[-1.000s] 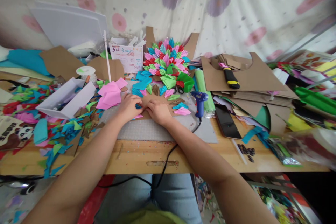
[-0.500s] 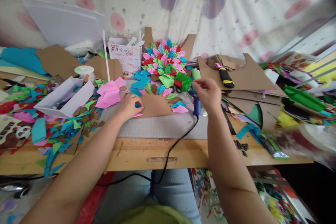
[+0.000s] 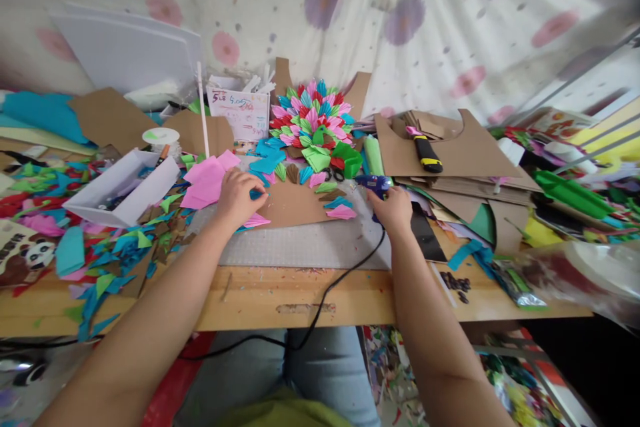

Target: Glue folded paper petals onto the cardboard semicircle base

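Observation:
My right hand (image 3: 395, 208) is wrapped round the handle of a blue glue gun (image 3: 374, 181), whose black cord (image 3: 325, 300) runs off the table's front edge. My left hand (image 3: 239, 195) presses a blue folded paper piece (image 3: 257, 194) against the left edge of a brown cardboard base (image 3: 295, 203). Folded paper petals in pink, blue and green (image 3: 334, 200) line that cardboard's far rim. It lies on a grey cutting mat (image 3: 300, 247). Behind it stands a finished multicoloured paper petal fan (image 3: 313, 113).
Pink paper sheets (image 3: 207, 177) and a white paper tray (image 3: 120, 187) lie left, among several coloured scraps (image 3: 115, 253). Stacked cardboard (image 3: 460, 153) with a yellow-black utility knife (image 3: 424, 150) lies right. A green paper roll (image 3: 373, 155) lies by the gun. A flowered curtain hangs behind.
My right hand left the cardboard, swung right and closed round the glue gun, tipping it over. My left hand stayed on the blue piece.

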Demonstrator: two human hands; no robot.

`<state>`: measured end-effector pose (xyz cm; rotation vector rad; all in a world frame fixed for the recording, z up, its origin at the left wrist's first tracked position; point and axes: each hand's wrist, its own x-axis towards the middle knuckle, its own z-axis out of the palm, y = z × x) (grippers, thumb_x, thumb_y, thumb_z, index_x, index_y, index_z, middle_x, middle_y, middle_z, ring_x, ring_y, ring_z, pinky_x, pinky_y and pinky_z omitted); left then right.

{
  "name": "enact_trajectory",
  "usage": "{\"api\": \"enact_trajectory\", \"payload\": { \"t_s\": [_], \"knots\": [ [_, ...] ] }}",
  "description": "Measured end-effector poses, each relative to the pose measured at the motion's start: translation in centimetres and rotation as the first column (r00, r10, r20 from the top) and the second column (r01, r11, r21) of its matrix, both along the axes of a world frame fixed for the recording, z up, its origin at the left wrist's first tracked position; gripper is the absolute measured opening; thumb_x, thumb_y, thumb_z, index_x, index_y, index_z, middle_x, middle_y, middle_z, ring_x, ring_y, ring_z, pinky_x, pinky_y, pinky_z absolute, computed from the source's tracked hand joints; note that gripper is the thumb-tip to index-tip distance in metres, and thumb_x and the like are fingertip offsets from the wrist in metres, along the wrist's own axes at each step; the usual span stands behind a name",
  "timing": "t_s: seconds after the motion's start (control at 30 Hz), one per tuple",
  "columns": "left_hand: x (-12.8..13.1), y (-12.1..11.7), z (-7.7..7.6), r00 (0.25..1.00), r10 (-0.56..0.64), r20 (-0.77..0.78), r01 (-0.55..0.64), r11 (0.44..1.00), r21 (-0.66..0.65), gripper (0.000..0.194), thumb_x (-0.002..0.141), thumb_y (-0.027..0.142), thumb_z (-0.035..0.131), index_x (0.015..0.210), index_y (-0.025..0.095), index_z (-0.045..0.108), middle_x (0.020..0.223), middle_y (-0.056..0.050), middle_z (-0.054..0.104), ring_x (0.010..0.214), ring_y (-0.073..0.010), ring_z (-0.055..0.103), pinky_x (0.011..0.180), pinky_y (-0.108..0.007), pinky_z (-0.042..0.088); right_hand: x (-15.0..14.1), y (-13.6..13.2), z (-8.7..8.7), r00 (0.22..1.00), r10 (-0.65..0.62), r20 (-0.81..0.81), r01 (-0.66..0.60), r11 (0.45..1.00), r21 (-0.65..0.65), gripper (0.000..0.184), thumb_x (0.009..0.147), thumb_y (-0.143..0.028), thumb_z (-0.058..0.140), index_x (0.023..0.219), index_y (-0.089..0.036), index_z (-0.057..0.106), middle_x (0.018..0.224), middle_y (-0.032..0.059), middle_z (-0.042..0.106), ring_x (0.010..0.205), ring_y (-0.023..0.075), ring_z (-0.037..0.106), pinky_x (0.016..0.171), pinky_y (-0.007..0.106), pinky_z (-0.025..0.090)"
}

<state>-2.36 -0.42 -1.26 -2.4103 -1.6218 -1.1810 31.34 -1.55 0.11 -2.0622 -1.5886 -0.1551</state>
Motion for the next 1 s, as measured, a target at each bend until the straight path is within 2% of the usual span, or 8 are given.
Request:
{"api": "enact_trajectory", "payload": {
  "t_s": [0.1,0.17,0.27,0.4,0.5,0.63,0.8,1.0],
  "knots": [
    [-0.8,0.2,0.6,0.994,0.083,0.076,-0.09,0.991,0.096,0.009,0.07,0.024,0.065,0.063,0.023,0.059,0.081,0.0,0.068,0.088,-0.0207,0.059,0.103,-0.047,0.03,0.3,-0.5,0.9,0.975,0.052,-0.217,-0.007,0.979,0.202,0.04,0.074,-0.053,0.051,0.071,-0.015,0.062,0.078,0.0114,0.062,0.077,0.0265,0.057,0.069,0.038,0.044],
    [-1.3,0.4,0.8,0.985,0.126,0.115,-0.142,0.979,0.145,0.01,0.071,0.024,0.065,0.064,0.023,0.058,0.081,0.0,0.067,0.087,-0.0203,0.06,0.103,-0.047,0.03,-0.1,-0.9,1.8,0.911,0.189,-0.368,-0.082,0.954,0.287,0.042,0.074,-0.055,0.052,0.08,-0.015,0.063,0.076,0.0082,0.063,0.073,0.0228,0.059,0.063,0.034,0.045],
    [-2.0,0.7,0.8,0.973,0.162,0.163,-0.195,0.958,0.213,0.01,0.073,0.024,0.064,0.065,0.022,0.057,0.079,0.0,0.067,0.085,-0.0202,0.06,0.101,-0.044,0.034,-2.3,-1.2,3.2,0.713,0.437,-0.549,-0.368,0.899,0.237,0.044,0.073,-0.057,0.057,0.088,-0.016,0.062,0.071,0.0047,0.063,0.064,0.018,0.059,0.056,0.029,0.045],
    [-2.4,0.9,0.3,0.967,0.179,0.182,-0.215,0.954,0.208,0.009,0.074,0.023,0.063,0.067,0.022,0.057,0.077,-0.001,0.067,0.083,-0.0206,0.06,0.09,-0.041,0.041,-7.0,-0.7,4.1,0.505,0.594,-0.627,-0.725,0.686,0.066,0.043,0.075,-0.054,0.057,0.097,-0.017,0.059,0.076,0.004,0.065,0.064,0.0144,0.059,0.057,0.026,0.046],
    [-2.4,0.9,-0.2,0.964,0.187,0.188,-0.222,0.958,0.183,0.008,0.074,0.024,0.063,0.069,0.022,0.058,0.078,-0.002,0.066,0.084,-0.0213,0.059,0.088,-0.04,0.042,-9.6,0.0,3.7,0.553,0.615,-0.562,-0.782,0.616,-0.096,0.037,0.08,-0.052,0.051,0.09,-0.017,0.059,0.072,0.0029,0.064,0.061,0.0134,0.058,0.056,0.025,0.044],
    [-2.0,0.7,-0.2,0.968,0.18,0.175,-0.206,0.968,0.146,0.008,0.075,0.025,0.062,0.07,0.021,0.057,0.08,-0.002,0.066,0.087,-0.0212,0.058,0.089,-0.039,0.042,-10.6,0.2,2.6,0.651,0.632,-0.421,-0.744,0.642,-0.185,0.034,0.083,-0.05,0.049,0.084,-0.018,0.058,0.07,0.0026,0.064,0.063,0.0148,0.059,0.058,0.024,0.041],
    [-1.6,0.4,0.5,0.977,0.155,0.147,-0.172,0.979,0.111,0.009,0.075,0.024,0.061,0.068,0.022,0.057,0.081,-0.002,0.066,0.087,-0.0207,0.058,0.086,-0.038,0.043,-10.2,-0.3,2.0,0.661,0.658,-0.36,-0.747,0.62,-0.238,0.035,0.085,-0.05,0.046,0.085,-0.018,0.058,0.074,0.0033,0.066,0.069,0.0162,0.06,0.059,0.024,0.038],
    [-1.6,0.4,0.4,0.976,0.163,0.141,-0.178,0.979,0.1,0.008,0.075,0.024,0.062,0.069,0.022,0.057,0.082,-0.002,0.066,0.088,-0.0206,0.059,0.086,-0.039,0.043,-10.1,-0.5,1.9,0.718,0.664,-0.209,-0.693,0.657,-0.297,0.039,0.088,-0.051,0.041,0.081,-0.017,0.058,0.074,0.004,0.065,0.067,0.0161,0.058,0.058,0.024,0.034]
  ]
}}
